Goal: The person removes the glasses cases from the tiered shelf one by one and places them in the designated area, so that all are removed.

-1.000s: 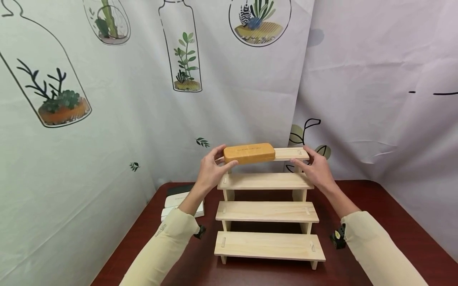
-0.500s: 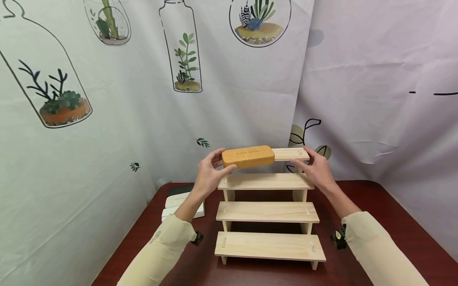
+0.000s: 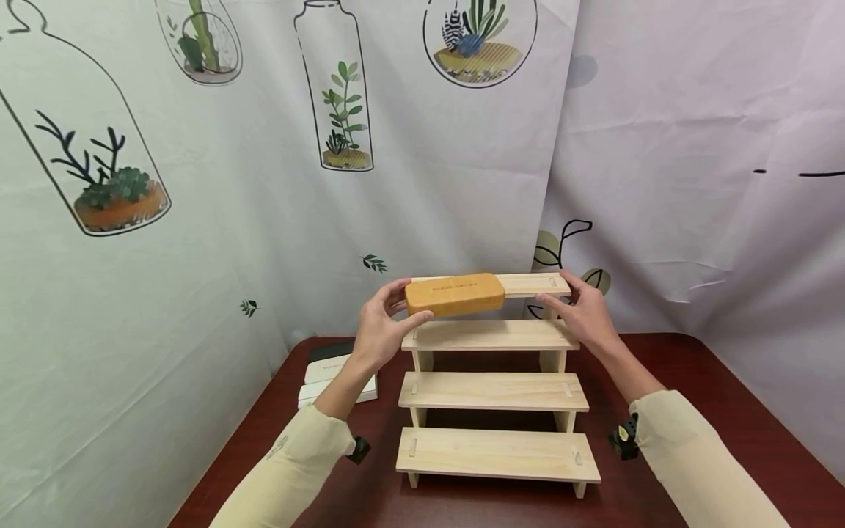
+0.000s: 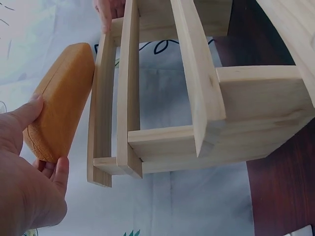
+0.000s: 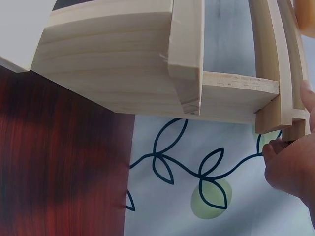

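An orange hard case [image 3: 455,295], much like a glasses case with faint lettering on its lid, is at the left part of the top shelf [image 3: 533,284] of a pale wooden step stand [image 3: 494,390]. My left hand [image 3: 381,326] grips the case's left end, thumb on the near side and fingers behind. In the left wrist view the case [image 4: 63,101] tilts, its far end close to or against the shelf edge; contact cannot be told. My right hand [image 3: 586,312] holds the right end of the top shelf, thumb in front.
Left of the stand, white boxes [image 3: 328,370] and a dark flat item [image 3: 330,351] lie on the dark red table [image 3: 667,374]. A printed white cloth [image 3: 422,198] hangs behind. Several lower shelves [image 3: 498,451] step down towards me.
My left hand has drawn the case towards me, slightly down and left, baring more of the top shelf behind it. The right hand has stayed put.
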`<state>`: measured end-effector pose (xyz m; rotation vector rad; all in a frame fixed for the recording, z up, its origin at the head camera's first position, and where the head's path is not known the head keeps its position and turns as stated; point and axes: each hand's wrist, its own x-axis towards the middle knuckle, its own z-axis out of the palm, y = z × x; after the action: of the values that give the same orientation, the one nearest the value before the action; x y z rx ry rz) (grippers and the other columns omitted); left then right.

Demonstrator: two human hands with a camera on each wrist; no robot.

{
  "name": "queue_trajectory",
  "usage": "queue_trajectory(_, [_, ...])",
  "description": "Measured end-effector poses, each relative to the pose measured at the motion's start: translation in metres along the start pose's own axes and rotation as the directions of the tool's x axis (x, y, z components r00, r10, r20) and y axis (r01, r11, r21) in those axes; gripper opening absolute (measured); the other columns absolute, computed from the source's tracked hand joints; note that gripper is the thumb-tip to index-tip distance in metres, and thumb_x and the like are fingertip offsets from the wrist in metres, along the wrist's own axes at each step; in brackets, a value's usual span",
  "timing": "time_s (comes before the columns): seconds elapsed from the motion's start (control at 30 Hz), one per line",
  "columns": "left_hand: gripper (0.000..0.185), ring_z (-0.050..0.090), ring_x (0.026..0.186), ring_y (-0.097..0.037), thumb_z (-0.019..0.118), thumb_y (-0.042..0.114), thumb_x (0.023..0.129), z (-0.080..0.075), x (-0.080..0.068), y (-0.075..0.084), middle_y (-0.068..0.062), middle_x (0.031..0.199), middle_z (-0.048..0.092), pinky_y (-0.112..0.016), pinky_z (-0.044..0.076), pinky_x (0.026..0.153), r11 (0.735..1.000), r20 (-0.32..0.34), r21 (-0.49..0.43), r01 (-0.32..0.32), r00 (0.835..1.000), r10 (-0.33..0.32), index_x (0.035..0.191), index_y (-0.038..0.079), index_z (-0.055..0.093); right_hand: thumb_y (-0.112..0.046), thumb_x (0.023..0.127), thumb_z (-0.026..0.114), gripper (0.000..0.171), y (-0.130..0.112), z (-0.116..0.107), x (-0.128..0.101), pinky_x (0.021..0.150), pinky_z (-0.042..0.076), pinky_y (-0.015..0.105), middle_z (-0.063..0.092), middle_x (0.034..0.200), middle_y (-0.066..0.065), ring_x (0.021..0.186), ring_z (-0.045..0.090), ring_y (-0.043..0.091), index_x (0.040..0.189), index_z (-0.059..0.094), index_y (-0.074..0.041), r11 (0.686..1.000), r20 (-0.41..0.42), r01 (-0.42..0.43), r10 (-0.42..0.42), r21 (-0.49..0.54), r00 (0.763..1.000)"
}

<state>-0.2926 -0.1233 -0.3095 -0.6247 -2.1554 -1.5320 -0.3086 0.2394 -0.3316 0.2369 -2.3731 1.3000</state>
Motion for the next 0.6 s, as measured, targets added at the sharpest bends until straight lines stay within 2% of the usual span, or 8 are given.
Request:
queue_trajectory(0.27, [0.075,0.067,0.123,-0.032,0.094,0.013,0.083,-0.009,-0.007,-0.001,-0.014,0.141,0.064,-0.045,0.053,0.106,1.000,0.016,-0.026,-0.014,1.000,0.015,0.148,0.002,0.058,-0.035,0.104,0.073,0.077,0.000,0.000,-0.001,0.083,0.044,0.016,0.058,0.147,0.027,0.123,0.060,0.037,0.163,0.038,-0.001,1.000,-0.006,0.016,-0.016,0.009,1.000])
queue_trajectory(0.6, [0.071,0.067,0.123,-0.028,0.092,0.012,0.085,-0.022,-0.016,0.002,-0.012,0.139,0.065,-0.050,0.053,0.107,0.999,0.017,-0.030,-0.016,1.000,0.017,0.147,0.003,0.058,-0.035,0.104,0.073,0.077,0.000,0.000,-0.001,0.090,0.045,0.024,0.055,0.151,0.027,0.130,0.058,0.038,0.164,0.037,-0.002,1.000,-0.006,0.005,-0.005,0.021,1.000])
